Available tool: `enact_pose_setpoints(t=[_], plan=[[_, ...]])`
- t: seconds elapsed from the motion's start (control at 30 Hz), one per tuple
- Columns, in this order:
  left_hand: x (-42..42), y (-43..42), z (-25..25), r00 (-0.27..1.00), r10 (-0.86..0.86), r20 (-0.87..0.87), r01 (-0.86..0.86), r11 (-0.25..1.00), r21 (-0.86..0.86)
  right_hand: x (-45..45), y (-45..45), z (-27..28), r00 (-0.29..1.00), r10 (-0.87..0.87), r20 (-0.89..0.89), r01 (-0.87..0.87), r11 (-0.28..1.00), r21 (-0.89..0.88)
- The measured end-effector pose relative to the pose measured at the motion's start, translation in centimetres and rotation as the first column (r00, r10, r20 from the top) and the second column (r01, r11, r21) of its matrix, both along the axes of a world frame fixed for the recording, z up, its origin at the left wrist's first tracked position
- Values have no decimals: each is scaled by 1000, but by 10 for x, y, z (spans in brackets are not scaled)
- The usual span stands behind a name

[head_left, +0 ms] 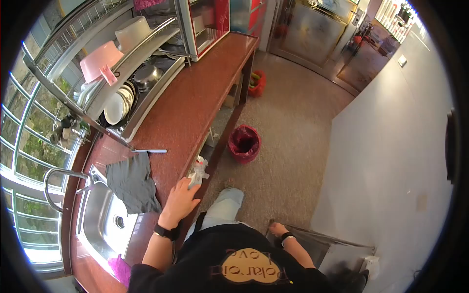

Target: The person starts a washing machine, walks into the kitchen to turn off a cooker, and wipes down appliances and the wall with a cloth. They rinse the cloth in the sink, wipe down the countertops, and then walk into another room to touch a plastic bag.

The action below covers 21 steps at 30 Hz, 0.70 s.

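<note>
My left hand (180,202) is at the front edge of the red-brown counter (171,117), its fingers apart, beside a crumpled clear plastic bag (199,168) that hangs at the counter's edge. Whether the fingertips touch the bag is hard to tell. Low on the right, my right hand (278,228) has its fingers curled at the corner of a grey metal-edged surface (310,246). What it grips there is too small to make out. A dark grey cloth (132,180) lies over the counter and the rim of the steel sink (100,215), left of my left hand.
A dish rack (156,97) holds white plates (116,108), a metal pot (148,76) and a pink basin (100,61). A light-blue-handled utensil (156,151) lies by the cloth. On the floor stand a dark red lined bin (244,144) and a red bag (257,83).
</note>
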<state>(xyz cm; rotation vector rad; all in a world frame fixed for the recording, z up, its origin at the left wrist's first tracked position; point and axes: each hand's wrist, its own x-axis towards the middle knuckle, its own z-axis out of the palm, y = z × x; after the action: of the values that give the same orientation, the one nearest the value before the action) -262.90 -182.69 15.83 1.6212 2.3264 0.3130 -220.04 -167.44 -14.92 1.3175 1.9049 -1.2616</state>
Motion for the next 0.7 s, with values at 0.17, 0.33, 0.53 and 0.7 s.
enact_pose_setpoints(t=[0.17, 0.33, 0.53, 0.7], plan=[[-36, 65, -35, 999, -6, -43, 12, 989, 145, 40, 80, -9, 977, 129, -167, -120, 991, 63], [-58, 118, -35, 999, 31, 39, -36, 989, 144, -10, 141, 35, 962, -133, -239, 144, 989, 26], [-78, 150, -42, 996, 56, 73, -60, 997, 57, -80, 217, 33, 969, -138, -203, 140, 990, -3], [-82, 175, -26, 990, 113, 86, -108, 992, -63, -147, 263, 61, 940, -317, -125, 314, 949, -40]])
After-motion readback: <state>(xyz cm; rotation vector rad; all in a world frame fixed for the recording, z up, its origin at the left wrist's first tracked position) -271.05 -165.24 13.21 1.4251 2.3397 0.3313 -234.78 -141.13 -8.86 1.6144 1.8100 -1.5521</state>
